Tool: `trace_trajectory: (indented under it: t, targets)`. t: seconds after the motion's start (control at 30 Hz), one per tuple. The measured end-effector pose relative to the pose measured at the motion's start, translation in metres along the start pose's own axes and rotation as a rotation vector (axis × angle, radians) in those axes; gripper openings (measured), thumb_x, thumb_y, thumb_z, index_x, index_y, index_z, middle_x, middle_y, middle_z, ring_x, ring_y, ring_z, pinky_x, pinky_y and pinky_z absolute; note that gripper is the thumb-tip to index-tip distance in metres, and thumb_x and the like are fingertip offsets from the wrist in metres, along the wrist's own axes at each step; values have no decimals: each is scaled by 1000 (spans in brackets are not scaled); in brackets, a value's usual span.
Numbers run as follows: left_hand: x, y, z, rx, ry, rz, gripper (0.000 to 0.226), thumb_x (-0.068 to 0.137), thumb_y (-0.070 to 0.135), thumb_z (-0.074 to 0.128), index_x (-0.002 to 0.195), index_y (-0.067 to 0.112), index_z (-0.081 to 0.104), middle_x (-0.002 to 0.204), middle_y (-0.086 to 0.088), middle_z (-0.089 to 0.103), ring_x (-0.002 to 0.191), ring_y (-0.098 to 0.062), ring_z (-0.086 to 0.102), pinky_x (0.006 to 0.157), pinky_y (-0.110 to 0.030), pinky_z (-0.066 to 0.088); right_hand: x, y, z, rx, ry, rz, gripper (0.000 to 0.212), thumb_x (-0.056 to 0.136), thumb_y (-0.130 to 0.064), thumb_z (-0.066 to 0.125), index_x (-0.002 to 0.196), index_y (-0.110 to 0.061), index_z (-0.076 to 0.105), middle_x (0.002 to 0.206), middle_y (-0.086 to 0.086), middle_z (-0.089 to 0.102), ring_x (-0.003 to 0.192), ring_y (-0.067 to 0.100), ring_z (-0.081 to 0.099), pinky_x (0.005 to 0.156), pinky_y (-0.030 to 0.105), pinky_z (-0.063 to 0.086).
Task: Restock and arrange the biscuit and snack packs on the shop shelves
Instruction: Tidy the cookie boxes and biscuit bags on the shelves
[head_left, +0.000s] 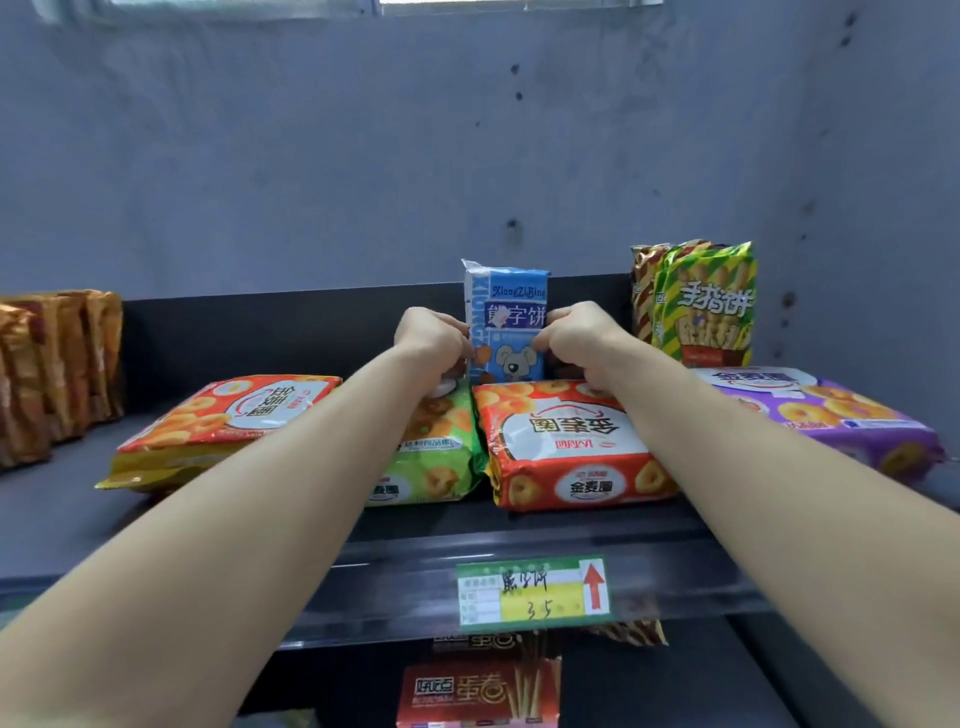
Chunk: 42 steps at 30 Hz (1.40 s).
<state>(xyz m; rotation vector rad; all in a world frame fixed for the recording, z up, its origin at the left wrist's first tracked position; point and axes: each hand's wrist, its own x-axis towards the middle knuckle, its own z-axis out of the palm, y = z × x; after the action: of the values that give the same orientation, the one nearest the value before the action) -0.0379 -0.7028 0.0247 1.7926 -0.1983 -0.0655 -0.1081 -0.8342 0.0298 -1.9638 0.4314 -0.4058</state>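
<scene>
Shelf (519, 535): dark matt metal. Front row: ring-biscuit packs (566, 447), glossy pillowy film, laid flat, likely to keep the front low. Behind, centre: blue bear-biscuit pack (506, 306), crisp rectangular block, upright, face forward. Pinched at both side edges by left hand (431, 338) and right hand (579, 338), fingers curled on; presumably being squared up.

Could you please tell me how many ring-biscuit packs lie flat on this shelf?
4: an orange pack at the left, a green pack beside it, a red-orange pack in the middle, a purple pack at the right. Others may be hidden beneath.
</scene>
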Motion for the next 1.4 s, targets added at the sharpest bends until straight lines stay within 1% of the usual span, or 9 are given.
trace_trajectory:
  t: [0.13,0.23,0.37,0.63,1.0,1.13,1.2,1.3,1.4]
  targets:
    - [-2,-3,0,137,27,40,27,82,-7,60,66,14,62,95,-16,70,85,-30,70,66,-36,59,-1,2,6,-127,-7,-46,32,94,-12,54,126,-13,56,123,8,62,110,24,62,77,29,52]
    - [-1,-4,-2,138,-14,31,23,81,-4,65,67,14,62,95,-17,70,85,-30,70,73,-41,59,0,4,7,-174,10,-60,33,94,-14,54,127,-13,54,123,9,62,108,24,62,86,34,55]
    - [-2,-6,-2,137,-53,47,3,86,8,65,87,9,67,95,-15,71,85,-28,71,79,-44,58,0,5,8,-207,56,-46,30,93,-17,56,123,-11,56,120,10,63,103,23,64,83,32,55]
    - [-15,1,-12,107,-5,160,17,89,8,60,103,3,68,92,-13,71,87,-26,70,82,-40,58,-16,-2,2,-144,320,-153,24,94,-7,49,115,-2,60,119,12,62,89,15,50,65,23,44]
    - [-85,13,-48,96,-125,340,19,89,3,57,105,3,68,101,-15,69,80,-19,62,83,-35,56,-82,-32,21,32,328,-243,20,92,-7,48,107,-7,62,107,9,60,99,24,59,83,38,56]
    - [-117,12,-66,88,-197,356,19,90,2,55,106,2,66,99,-14,68,74,-16,60,71,-25,55,-113,-40,24,54,330,-244,15,92,-7,49,98,-11,62,107,11,62,99,27,62,82,41,58]
    - [-130,9,-75,77,-231,353,19,90,0,54,105,1,66,95,-14,67,71,-16,59,68,-24,53,-130,-43,27,53,338,-240,15,91,-6,51,100,-10,63,106,10,62,95,24,62,78,35,58]
    - [-148,0,-87,66,-263,347,19,90,1,55,104,3,67,91,-12,66,73,-18,59,72,-28,53,-153,-44,36,6,355,-259,20,92,-7,52,106,-6,66,100,6,60,89,16,56,58,15,47]
    - [-164,-13,-100,68,-287,344,17,89,1,57,102,3,67,85,-8,65,68,-14,59,71,-26,54,-173,-43,49,-44,369,-259,21,90,-6,52,103,-5,68,95,4,60,87,16,55,57,15,43]
